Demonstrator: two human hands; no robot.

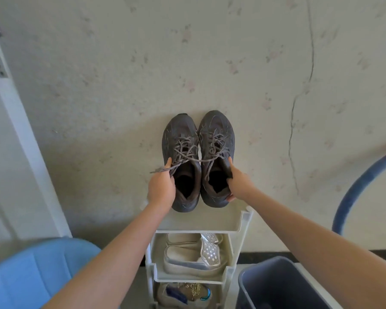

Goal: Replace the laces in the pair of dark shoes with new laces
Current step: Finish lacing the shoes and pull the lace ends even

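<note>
Dark grey shoes (198, 161) with grey laces (187, 152); cream rack (243, 221); blue-grey bin (276, 284).

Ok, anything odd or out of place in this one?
The grey laces on the dark shoes are loose and untied, one end trailing over the left hand. A long crack runs down the wall on the right.

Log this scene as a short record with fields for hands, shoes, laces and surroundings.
left hand: grips the left dark shoe by its outer side
right hand: grips the right dark shoe at its collar
grey laces: threaded in both shoes, untied, ends hanging loose
below the shoes: white shoe rack, pale shoes on a lower shelf
lower left: blue seat
lower right: grey bin
</note>
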